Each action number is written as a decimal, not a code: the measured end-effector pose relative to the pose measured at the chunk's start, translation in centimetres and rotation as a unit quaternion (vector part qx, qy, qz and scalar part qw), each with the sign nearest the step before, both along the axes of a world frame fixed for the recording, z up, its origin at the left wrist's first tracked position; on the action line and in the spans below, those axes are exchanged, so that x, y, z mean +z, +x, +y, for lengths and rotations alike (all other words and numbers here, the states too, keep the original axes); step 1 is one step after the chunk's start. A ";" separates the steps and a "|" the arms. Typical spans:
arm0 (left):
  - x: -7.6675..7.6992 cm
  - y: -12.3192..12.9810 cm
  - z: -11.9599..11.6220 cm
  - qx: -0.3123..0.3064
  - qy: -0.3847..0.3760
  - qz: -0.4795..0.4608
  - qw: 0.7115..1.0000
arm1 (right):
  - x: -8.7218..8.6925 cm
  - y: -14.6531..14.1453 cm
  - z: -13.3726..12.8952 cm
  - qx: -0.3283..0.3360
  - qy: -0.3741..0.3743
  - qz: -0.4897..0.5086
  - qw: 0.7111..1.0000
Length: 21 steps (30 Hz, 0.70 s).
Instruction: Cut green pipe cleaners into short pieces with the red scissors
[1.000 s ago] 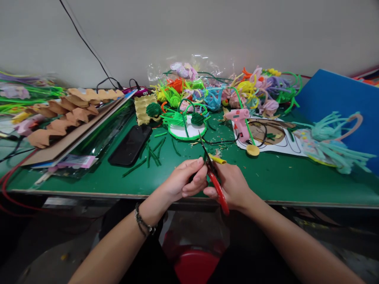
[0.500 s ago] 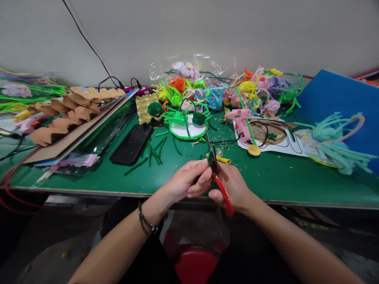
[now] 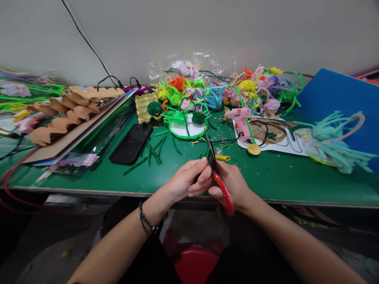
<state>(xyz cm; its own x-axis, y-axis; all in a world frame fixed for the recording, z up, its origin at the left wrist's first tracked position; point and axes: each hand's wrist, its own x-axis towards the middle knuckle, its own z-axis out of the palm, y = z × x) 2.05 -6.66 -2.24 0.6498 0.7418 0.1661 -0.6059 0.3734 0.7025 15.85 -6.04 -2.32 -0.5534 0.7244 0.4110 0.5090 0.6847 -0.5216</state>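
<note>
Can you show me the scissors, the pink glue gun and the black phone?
Scissors [image 3: 220,182]: head view, on the upper part of the red handle.
Pink glue gun [image 3: 242,121]: head view, on its pink body.
Black phone [image 3: 131,144]: head view, middle of its dark face.

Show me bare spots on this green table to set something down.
The widest nearly bare patch of the table lies right of the right hand, bordered by the white sheet, the teal piece and the front edge. A smaller one lies between the phone, green clippings, the left hand and the front edge. The back is crowded with colourful bundles.
</note>
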 end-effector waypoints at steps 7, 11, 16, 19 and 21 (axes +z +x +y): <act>0.2 0.0 0.0 0.003 -0.004 0.005 1.000 | 0.2 -0.1 0.0 0.028 -0.010 0.022 0.999; 0.1 0.0 0.0 -0.008 0.002 -0.001 1.000 | 0.6 -0.2 0.1 0.068 -0.026 0.040 0.997; 0.0 0.0 0.1 -0.037 0.008 -0.018 0.999 | 0.9 0.0 0.2 0.092 -0.058 0.073 0.991; 0.1 0.0 0.0 -0.045 0.003 -0.025 0.999 | 1.1 0.0 0.1 0.100 -0.074 0.087 0.988; 0.1 0.0 0.0 -0.045 0.000 -0.026 0.999 | 1.2 0.0 0.1 0.097 -0.086 0.088 0.988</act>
